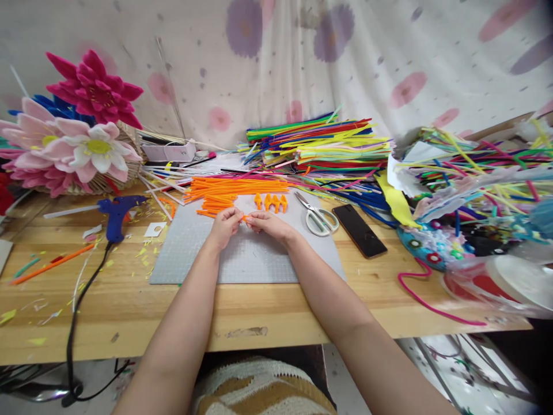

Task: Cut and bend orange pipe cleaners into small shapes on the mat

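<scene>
Over the grey cutting mat, my left hand and my right hand meet fingertip to fingertip. Both pinch one short orange pipe cleaner, of which only a small bit shows between the fingers. Just behind my hands lie a pile of short orange pipe cleaners and a bundle of long ones. Several small bent orange pieces stand in a row past my right hand. Scissors with pale handles rest on the mat's right side.
A blue glue gun with a black cord lies left, near scattered yellow scraps. Fuzzy flowers stand behind it. To the right are a phone, a plastic-wrapped tub and tangled craft stems. A colourful stem stack lies at the back.
</scene>
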The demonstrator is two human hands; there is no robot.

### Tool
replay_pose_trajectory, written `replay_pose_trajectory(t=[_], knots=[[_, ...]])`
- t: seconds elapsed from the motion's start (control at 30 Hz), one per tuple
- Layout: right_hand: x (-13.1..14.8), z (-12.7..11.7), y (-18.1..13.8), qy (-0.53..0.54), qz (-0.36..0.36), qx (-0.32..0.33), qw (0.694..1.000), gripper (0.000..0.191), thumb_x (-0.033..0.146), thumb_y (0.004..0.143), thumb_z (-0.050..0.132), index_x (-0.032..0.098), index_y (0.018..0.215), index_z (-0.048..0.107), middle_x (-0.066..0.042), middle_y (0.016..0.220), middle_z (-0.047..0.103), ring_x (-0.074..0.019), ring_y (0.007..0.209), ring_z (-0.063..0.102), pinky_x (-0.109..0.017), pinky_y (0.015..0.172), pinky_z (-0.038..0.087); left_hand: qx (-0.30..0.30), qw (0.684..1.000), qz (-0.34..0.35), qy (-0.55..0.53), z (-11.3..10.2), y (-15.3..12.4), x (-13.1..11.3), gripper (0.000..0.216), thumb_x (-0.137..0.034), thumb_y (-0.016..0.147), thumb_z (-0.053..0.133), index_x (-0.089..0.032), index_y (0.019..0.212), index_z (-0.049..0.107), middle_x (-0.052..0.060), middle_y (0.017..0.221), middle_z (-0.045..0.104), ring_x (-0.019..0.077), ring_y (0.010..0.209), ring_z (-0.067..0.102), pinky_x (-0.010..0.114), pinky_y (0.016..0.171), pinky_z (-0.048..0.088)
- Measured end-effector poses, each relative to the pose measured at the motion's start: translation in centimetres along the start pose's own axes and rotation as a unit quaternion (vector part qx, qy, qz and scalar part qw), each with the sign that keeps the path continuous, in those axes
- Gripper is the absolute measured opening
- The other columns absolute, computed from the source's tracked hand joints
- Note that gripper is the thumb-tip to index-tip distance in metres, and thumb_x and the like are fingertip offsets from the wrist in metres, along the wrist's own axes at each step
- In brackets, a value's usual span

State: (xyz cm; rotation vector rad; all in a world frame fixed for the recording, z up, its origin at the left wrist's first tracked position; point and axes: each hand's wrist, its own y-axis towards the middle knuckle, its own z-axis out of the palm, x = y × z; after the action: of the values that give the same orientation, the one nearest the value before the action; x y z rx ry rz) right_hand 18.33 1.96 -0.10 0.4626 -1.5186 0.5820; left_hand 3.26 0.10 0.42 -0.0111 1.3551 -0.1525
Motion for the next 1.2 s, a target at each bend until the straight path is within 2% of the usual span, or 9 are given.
replay_pose_trajectory(t=[0.17, 0.3, 0.47, 0.7, 0.8, 0.9, 0.97, 1.07, 1.2], knots=[[-0.2, 0.3, 0.1, 0.044, -0.01, 0.013, 0.999, 0.038, 0.053, 0.069, 0.058, 0.016, 0.065, 0.05, 0.006, 0.054, 0.038, -0.006, 0.051, 0.031, -0.022, 0.052, 0.026, -0.012, 0.995, -0.027, -0.094, 0.7, 0.0, 0.2, 0.027, -0.031, 0.059, 0.065, -0.018, 0.054, 0.042, -0.009, 0.037, 0.03, 0.002, 0.031, 0.019, 0.016, 0.03, 0.014], [-0.3, 0.8, 0.4, 0.072, -0.018, -0.011, 0.997, 0.04, 0.056, 0.07, 0.057, 0.018, 0.065, 0.048, 0.007, 0.053, 0.035, -0.0064, 0.05, 0.031, -0.023, 0.053, 0.028, -0.027, 0.996, -0.007, -0.085, 1.1, 0.3, 0.5, 0.03, -0.038, 0.064, 0.063, -0.018, 0.056, 0.043, -0.008, 0.04, 0.038, 0.0025, 0.032, 0.025, 0.017, 0.032, 0.025], [-0.3, 0.8, 0.4, 0.037, -0.043, -0.053, 0.997, 0.039, 0.055, 0.073, 0.055, 0.017, 0.065, 0.05, 0.004, 0.058, 0.046, -0.0072, 0.055, 0.04, -0.023, 0.057, 0.033, -0.11, 0.99, 0.074, 0.045, 1.1, 0.7, 0.8, 0.025, -0.037, 0.063, 0.067, -0.017, 0.064, 0.053, -0.004, 0.05, 0.05, 0.0066, 0.042, 0.043, 0.019, 0.036, 0.031], [-0.1, 0.5, 0.1, 0.051, 0.004, 0.01, 0.999, 0.032, 0.047, 0.076, 0.053, 0.015, 0.076, 0.057, 0.004, 0.056, 0.05, -0.0079, 0.052, 0.045, -0.023, 0.056, 0.036, -0.222, 0.964, 0.146, 0.02, 0.3, 1.2, 0.9, 0.021, -0.032, 0.067, 0.065, -0.017, 0.064, 0.05, -0.007, 0.051, 0.047, 0.0038, 0.038, 0.035, 0.018, 0.036, 0.027], [-0.4, 0.7, 0.5, 0.051, -0.004, -0.04, 0.998, 0.029, 0.044, 0.077, 0.053, 0.015, 0.073, 0.055, 0.005, 0.053, 0.047, -0.0067, 0.05, 0.043, -0.022, 0.054, 0.035, -0.206, 0.967, 0.152, 0.019, 0.8, 1.2, 1.1, 0.021, -0.035, 0.068, 0.065, -0.016, 0.066, 0.056, -0.004, 0.058, 0.054, 0.0053, 0.047, 0.046, 0.018, 0.044, 0.037], [-0.9, 1.1, 1.0, 0.057, -0.008, -0.089, 0.994, 0.032, 0.046, 0.077, 0.052, 0.016, 0.067, 0.053, 0.004, 0.054, 0.049, -0.0063, 0.049, 0.044, -0.021, 0.054, 0.037, -0.115, 0.987, 0.109, 0.017, 1.7, 0.8, 1.3, 0.027, -0.041, 0.068, 0.064, -0.015, 0.066, 0.061, -0.003, 0.051, 0.053, 0.0073, 0.046, 0.048, 0.02, 0.047, 0.04], [-1.1, 1.3, 1.3, 0.048, -0.001, -0.083, 0.995, 0.035, 0.048, 0.075, 0.054, 0.015, 0.062, 0.053, 0.002, 0.055, 0.053, -0.0068, 0.051, 0.047, -0.022, 0.056, 0.04, -0.085, 0.994, 0.064, -0.006, 2.1, 0.6, 1.3, 0.03, -0.044, 0.067, 0.065, -0.014, 0.07, 0.065, -0.002, 0.049, 0.054, 0.0083, 0.042, 0.047, 0.021, 0.043, 0.038], [-1.1, 1.1, 1.4, 0.025, 0.023, -0.062, 0.997, 0.038, 0.05, 0.071, 0.059, 0.014, 0.06, 0.057, 0.0, 0.056, 0.058, -0.0087, 0.054, 0.053, -0.024, 0.058, 0.044, -0.1, 0.994, 0.021, -0.041, 2.3, 0.4, 0.9, 0.034, -0.042, 0.061, 0.07, -0.013, 0.077, 0.068, 0.002, 0.061, 0.063, 0.0108, 0.05, 0.055, 0.022, 0.045, 0.041], [-0.4, -0.2, 0.8, -0.046, 0.075, -0.076, 0.993, 0.037, 0.049, 0.062, 0.067, 0.013, 0.062, 0.064, -0.003, 0.06, 0.061, -0.0097, 0.054, 0.053, -0.022, 0.049, 0.041, -0.117, 0.989, 0.021, -0.088, 1.8, 0.4, 0.4, 0.029, -0.038, 0.058, 0.073, -0.013, 0.072, 0.068, 0.003, 0.065, 0.066, 0.0112, 0.058, 0.059, 0.023, 0.057, 0.046]])
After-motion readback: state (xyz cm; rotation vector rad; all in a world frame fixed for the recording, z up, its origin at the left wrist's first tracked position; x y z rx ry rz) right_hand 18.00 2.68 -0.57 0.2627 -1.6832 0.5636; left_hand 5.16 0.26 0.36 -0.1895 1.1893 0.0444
